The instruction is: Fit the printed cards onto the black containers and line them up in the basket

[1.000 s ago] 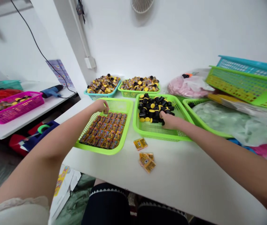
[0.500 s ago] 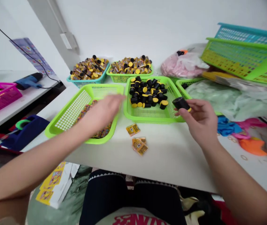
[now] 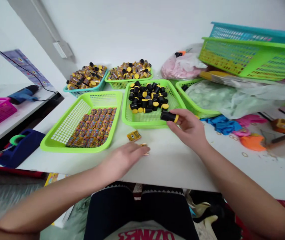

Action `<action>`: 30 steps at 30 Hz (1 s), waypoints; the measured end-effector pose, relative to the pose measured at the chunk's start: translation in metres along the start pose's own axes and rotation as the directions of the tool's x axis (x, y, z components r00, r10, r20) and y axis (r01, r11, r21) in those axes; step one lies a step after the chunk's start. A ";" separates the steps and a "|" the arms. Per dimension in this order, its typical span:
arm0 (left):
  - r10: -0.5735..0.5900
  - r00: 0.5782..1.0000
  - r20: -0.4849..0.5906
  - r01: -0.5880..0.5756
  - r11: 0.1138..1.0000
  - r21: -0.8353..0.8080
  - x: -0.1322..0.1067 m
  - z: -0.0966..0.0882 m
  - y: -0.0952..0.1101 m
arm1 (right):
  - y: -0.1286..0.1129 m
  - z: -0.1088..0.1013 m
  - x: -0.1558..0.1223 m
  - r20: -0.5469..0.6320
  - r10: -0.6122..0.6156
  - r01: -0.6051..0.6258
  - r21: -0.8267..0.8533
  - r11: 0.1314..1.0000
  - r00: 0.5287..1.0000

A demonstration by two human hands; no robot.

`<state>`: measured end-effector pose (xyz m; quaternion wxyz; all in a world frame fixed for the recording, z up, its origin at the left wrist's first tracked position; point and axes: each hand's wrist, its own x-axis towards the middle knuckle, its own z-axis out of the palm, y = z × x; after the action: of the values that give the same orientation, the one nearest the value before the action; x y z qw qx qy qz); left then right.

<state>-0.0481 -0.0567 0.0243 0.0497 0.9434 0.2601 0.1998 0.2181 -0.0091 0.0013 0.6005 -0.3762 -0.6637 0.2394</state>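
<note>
Between the thumb and fingers of my right hand is a small black canister with a yellow cap. It is held sideways at the front right corner of a green basket of similar black and yellow canisters. My left hand lies low over the table, fingers stretched out and together. Its fingertips touch small flat printed labels, mostly hidden under them. Just beyond the fingers lies another yellow printed label. To the left, a green basket holds rows of wrapped canisters.
Behind stand a blue basket and a green basket, heaped with labelled canisters. On the right are stacked baskets, plastic bags and coloured balloon-like pieces. A blue tape dispenser stands left.
My left hand has moved from above the left basket down and right to the labels. My right hand has brought the canister left, now lying more level. The view has shifted a little.
</note>
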 end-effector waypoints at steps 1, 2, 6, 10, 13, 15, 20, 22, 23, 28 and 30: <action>-0.083 0.995 -0.051 0.075 0.987 -0.146 0.008 -0.005 0.001 | -0.003 0.002 0.000 0.005 0.007 -0.007 0.030 1.000 1.000; -0.164 0.983 -0.084 0.134 0.951 -0.280 0.018 -0.007 0.001 | -0.006 0.004 0.000 0.002 0.021 -0.021 0.067 0.998 1.000; -0.432 0.902 0.002 0.316 0.655 -0.686 0.050 0.007 -0.007 | -0.018 0.004 0.000 0.024 0.138 -0.140 0.193 0.971 0.990; -0.456 0.878 0.141 0.387 0.505 -0.772 0.056 0.036 -0.020 | -0.023 -0.004 0.002 0.105 0.262 -0.279 0.231 0.932 0.960; -0.406 0.902 0.150 0.374 0.557 -0.741 0.048 0.044 -0.026 | -0.019 -0.007 0.002 0.114 0.315 -0.334 0.274 0.902 0.942; -0.368 0.915 0.163 0.361 0.570 -0.738 0.044 0.043 -0.027 | -0.016 -0.007 0.000 0.146 0.357 -0.385 0.308 0.870 0.923; -0.354 0.919 0.171 0.363 0.597 -0.715 0.043 0.041 -0.026 | -0.019 -0.004 -0.002 0.257 0.473 -0.537 0.342 0.771 0.843; -0.359 0.920 0.160 0.364 0.625 -0.690 0.045 0.041 -0.025 | -0.022 -0.003 -0.002 0.274 0.487 -0.556 0.324 0.765 0.829; -0.368 0.916 0.158 0.373 0.642 -0.670 0.045 0.040 -0.025 | -0.023 -0.003 -0.001 0.281 0.488 -0.558 0.303 0.772 0.827; -0.444 0.887 0.131 0.430 0.688 -0.584 0.045 0.035 -0.026 | -0.028 -0.001 0.002 0.247 0.497 -0.536 0.126 0.835 0.832; -0.457 0.884 0.101 0.424 0.691 -0.586 0.044 0.034 -0.026 | -0.029 0.000 0.003 0.226 0.511 -0.537 0.068 0.841 0.829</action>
<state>-0.0118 -0.0114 0.0038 0.3810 0.7840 0.4040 0.2776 0.2121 -0.0241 0.0257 0.4651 -0.4786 -0.5748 0.4735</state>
